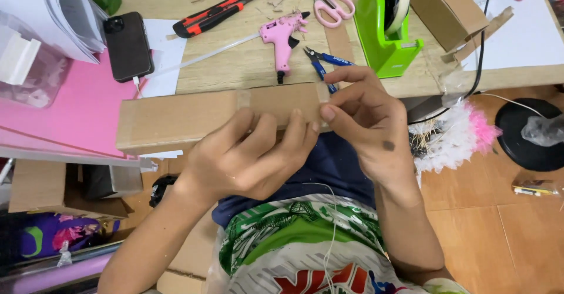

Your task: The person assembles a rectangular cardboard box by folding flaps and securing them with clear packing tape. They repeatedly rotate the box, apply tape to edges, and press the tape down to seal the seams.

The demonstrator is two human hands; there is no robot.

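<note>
— Where's the cardboard strip (194,118) relative to the hands?

— Right in them. The left hand (247,159) grips it from below, fingers curled up over the near face, roughly at the strip's middle. The right hand (364,115) pinches the right end, thumb and forefinger closed on it, where a band of clear tape (322,94) seems to wrap the edge.

— And the strip's long axis?

— It runs left to right across the person's front, nearly level, a touch lower at the far left. Most of its length sticks out to the left of the left hand; the right hand sits at the other end.

— Which hand is nearer the taped end?

— The right, it's on it. The left is just beside it, fingertips almost touching the right thumb. A second strip of tape (243,99) crosses the cardboard just above the left hand's knuckles.

— What lies beyond the hands?

— The table (235,71), directly past the strip. Blue pliers (322,66) lie just beyond the right hand's fingertips, a green tape dispenser (385,32) a little further and to the right. A pink glue gun (283,35) lies beyond the left hand, pink scissors (329,3) further back. An orange-and-black knife (214,13) and a black phone (127,46) are well off to the left, past the strip's free end.

— Both hands closed, then?

— Yes, both closed on the cardboard.
</note>
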